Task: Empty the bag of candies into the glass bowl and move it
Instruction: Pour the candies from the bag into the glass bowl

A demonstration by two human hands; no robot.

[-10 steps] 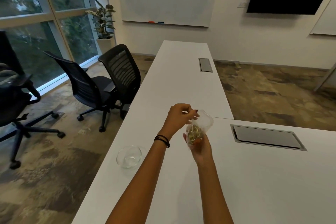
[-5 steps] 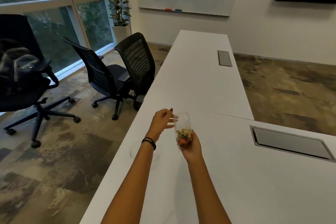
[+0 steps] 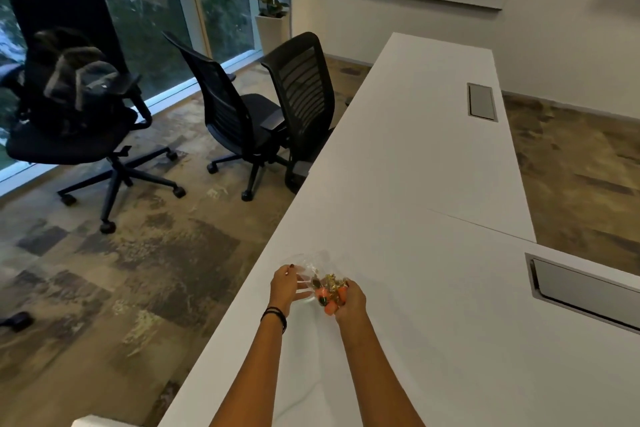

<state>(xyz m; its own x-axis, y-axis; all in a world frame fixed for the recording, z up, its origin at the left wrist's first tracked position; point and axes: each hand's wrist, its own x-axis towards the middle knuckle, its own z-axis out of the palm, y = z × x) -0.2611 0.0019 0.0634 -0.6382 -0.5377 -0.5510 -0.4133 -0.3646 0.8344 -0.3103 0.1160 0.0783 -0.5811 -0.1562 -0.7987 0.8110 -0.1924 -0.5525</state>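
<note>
A clear plastic bag of candies (image 3: 329, 291), orange and gold pieces showing inside, lies tilted between my two hands low over the white table (image 3: 415, 156). My right hand (image 3: 352, 300) grips its candy-filled end. My left hand (image 3: 284, 285) holds the clear open end, which points left. The glass bowl (image 3: 306, 256) stands right under and behind the bag, close to the table's left edge; only its far rim shows, and my left hand and the bag hide the rest.
Two black office chairs (image 3: 301, 97) (image 3: 235, 114) stand by the table's left side, and a third (image 3: 69, 87) holds a dark bag. Cable hatches (image 3: 585, 291) (image 3: 481, 102) are set into the tabletop at right and far back.
Both hands have lowered the bag from upright in the air and tipped it leftward onto the bowl. My view has swung down and to the left.
</note>
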